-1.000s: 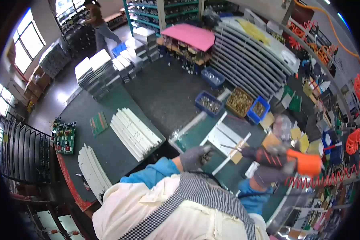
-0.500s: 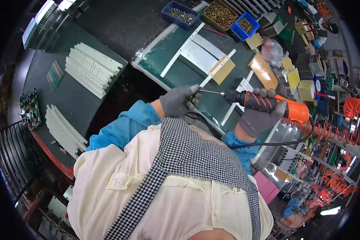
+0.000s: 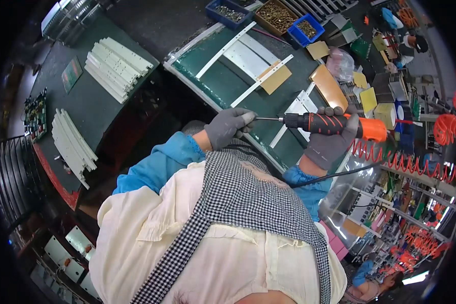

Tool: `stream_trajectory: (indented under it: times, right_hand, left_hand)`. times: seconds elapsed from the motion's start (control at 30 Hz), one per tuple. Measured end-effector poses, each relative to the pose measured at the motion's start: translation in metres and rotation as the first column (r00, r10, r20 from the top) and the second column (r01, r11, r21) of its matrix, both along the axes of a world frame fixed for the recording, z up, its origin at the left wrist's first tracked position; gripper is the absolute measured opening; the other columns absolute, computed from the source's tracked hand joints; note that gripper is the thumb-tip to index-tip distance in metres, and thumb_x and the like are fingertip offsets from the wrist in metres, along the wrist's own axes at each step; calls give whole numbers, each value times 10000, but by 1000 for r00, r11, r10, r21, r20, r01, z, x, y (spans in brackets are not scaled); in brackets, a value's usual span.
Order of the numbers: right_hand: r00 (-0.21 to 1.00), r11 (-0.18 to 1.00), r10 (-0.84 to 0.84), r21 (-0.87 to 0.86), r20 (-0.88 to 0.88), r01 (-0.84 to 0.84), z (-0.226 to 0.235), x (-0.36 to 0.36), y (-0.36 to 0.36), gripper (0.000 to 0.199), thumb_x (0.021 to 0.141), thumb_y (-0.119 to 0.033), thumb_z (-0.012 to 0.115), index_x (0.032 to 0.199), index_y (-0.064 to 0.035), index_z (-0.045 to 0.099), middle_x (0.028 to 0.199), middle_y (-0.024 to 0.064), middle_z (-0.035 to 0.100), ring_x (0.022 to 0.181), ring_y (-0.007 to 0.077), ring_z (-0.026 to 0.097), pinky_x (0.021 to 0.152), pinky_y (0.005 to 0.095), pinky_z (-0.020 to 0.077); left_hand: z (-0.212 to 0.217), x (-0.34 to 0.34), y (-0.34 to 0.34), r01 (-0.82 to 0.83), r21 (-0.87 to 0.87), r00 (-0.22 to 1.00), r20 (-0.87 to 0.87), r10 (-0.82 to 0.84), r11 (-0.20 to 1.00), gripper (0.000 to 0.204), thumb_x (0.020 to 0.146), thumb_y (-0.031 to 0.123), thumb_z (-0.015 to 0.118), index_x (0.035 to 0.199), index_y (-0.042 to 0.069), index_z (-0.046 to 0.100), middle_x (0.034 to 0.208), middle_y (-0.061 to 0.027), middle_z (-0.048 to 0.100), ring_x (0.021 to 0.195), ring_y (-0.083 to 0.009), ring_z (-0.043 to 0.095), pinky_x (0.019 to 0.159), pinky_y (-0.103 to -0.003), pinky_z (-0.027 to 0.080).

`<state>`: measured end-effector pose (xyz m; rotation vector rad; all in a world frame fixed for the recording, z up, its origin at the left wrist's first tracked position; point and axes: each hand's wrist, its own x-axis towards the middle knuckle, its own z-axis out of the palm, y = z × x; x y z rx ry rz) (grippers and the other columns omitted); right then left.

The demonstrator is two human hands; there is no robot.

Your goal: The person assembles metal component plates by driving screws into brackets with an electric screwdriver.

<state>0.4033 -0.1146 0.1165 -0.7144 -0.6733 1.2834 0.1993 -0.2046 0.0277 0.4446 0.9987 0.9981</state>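
Observation:
My right hand (image 3: 332,142), in a grey glove, is wrapped round a black and orange electric screwdriver (image 3: 324,123). The tool lies almost level, its thin metal bit (image 3: 267,118) pointing left. At the bit's tip is my gloved left hand (image 3: 229,127), fingers closed in a pinch; what sits between them is hidden. Beyond the hands, on a green-topped table, lies a frame of two white slotted strips (image 3: 261,80) joined by a white panel (image 3: 248,57), with a tan card (image 3: 277,78) under one strip. Close to the screwdriver lies another white metal part (image 3: 301,105).
A dark blue bin (image 3: 228,14), a brown bin (image 3: 275,17) and a bright blue bin (image 3: 305,30) hold small fasteners at the far edge. White strips (image 3: 117,66) are stacked on the left table. A coiled red hose (image 3: 400,164) and black cable (image 3: 339,175) hang at right.
The view has shifted slightly, so the tables sit a little differently. My left fingers have closed more round the bit's tip, where something small showed between them before. The screwdriver stays nearly in place.

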Motion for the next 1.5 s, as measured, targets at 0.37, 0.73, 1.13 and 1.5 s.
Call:
stream_trajectory:
  times: [0.37, 0.73, 1.13, 1.5]
  right_hand:
    - [983, 940, 174, 289, 58, -183, 18, -20, -5, 558, 910, -277, 613, 1376, -61, 392, 975, 82, 612, 895, 225, 611, 896, 464, 497]
    - [997, 912, 34, 411, -66, -4, 42, -76, 80, 552, 908, -348, 667, 1357, -101, 461, 881, 90, 651, 783, 215, 636, 773, 438, 533]
    - [966, 934, -188, 337, 178, 120, 9, -203, 174, 355, 836, -135, 671, 1129, -6, 516, 820, 109, 628, 712, 240, 648, 738, 441, 561]
    - [942, 954, -193, 279, 276, 113, -11, -202, 195, 466, 837, -105, 642, 1246, -3, 444, 843, 114, 623, 732, 236, 640, 759, 443, 564]
  left_hand:
    - [21, -17, 8, 99, -12, 993, 61, -98, 995, 300, 1039, 312, 487, 1062, 29, 582, 817, 32, 488, 611, 2, 364, 507, -128, 351]
    - [-4, -120, 80, -103, 274, 828, -509, 235, 956, 399, 1024, 354, 497, 1238, 48, 638, 973, -34, 632, 841, -126, 557, 771, -267, 483]
    - [-72, -161, 136, 279, -21, 813, -527, -248, 960, 409, 985, 360, 563, 1130, -12, 650, 966, -80, 680, 920, -168, 607, 851, -313, 473]
    - [-65, -165, 131, 264, 80, 882, -423, -208, 961, 311, 1002, 274, 540, 1133, -2, 600, 865, -4, 565, 823, -97, 498, 764, -264, 430]
